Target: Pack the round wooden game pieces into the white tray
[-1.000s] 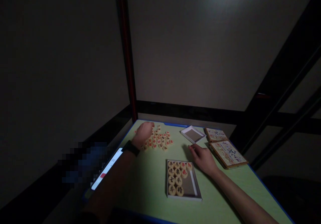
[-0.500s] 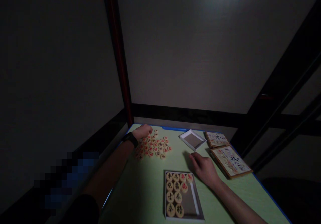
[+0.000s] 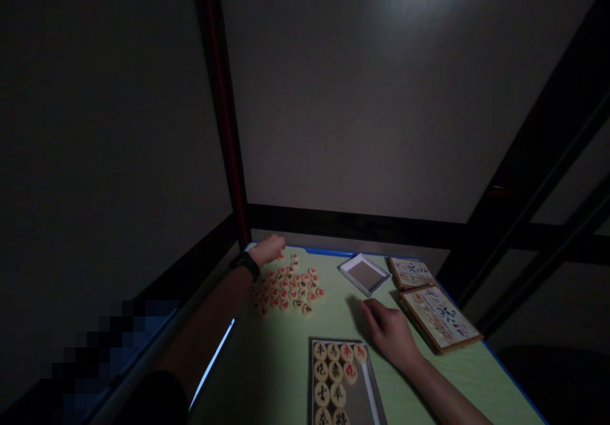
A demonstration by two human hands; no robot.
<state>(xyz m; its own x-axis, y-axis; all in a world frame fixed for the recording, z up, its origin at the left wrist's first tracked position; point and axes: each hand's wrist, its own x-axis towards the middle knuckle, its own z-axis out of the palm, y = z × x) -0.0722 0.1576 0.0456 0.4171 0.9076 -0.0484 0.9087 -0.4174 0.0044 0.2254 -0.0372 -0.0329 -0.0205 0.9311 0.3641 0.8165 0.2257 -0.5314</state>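
My left hand [image 3: 269, 248], with a dark watch on the wrist, reaches to the far left corner of the table. Its fingers point down, closed, at the back edge of a spread of loose Chinese chess pieces [image 3: 284, 285]; what they hold, if anything, is hidden. The round pale pieces carry red or black characters. My right hand [image 3: 388, 331] rests on the table with curled fingers, their inside hidden. Just left of it lies a shallow box [image 3: 372, 384], its left columns and top row filled with larger Chinese chess pieces [image 3: 335, 370].
A second shallow white-rimmed tray [image 3: 347, 274] lies near the back edge. Two flat boxes with calligraphy lids, a rear one [image 3: 410, 272] and a nearer one [image 3: 442, 316], lie at the right. Walls stand close behind and left of the green table [image 3: 267, 361].
The view has tilted up slightly, so the table sits lower in the picture. My left hand has shifted slightly back from the loose pieces; my right hand stays beside the box.
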